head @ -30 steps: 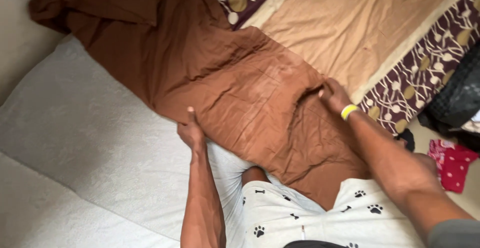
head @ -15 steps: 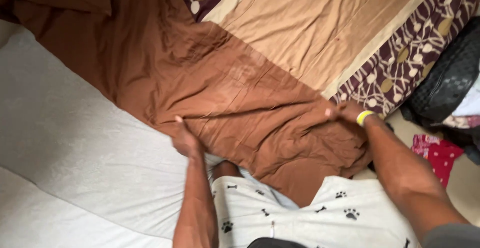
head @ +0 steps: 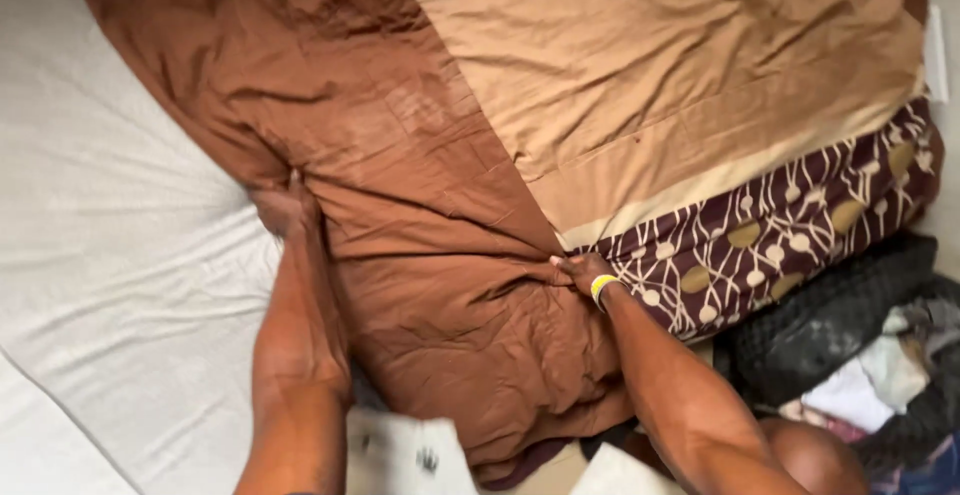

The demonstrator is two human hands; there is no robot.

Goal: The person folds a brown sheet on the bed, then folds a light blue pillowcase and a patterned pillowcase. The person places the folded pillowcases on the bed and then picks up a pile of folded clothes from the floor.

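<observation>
Head view: brown sheet (head: 400, 185) spread wrinkled across the bed, over a white mattress (head: 110, 245) at left, meeting the tan panel (head: 660, 65) at right. Left hand (head: 285, 205) at the sheet's left edge, fingers tucked under the cloth, gripping the edge. Right hand (head: 578, 271) with a yellow wristband (head: 601, 288), pinched shut on a fold where brown meets the patterned border (head: 770, 235). Lower end of the sheet bunched between both forearms. Dark clothes pile (head: 850, 345) at lower right, beside the bed. White shorts (head: 410, 453) with paw prints at bottom.
</observation>
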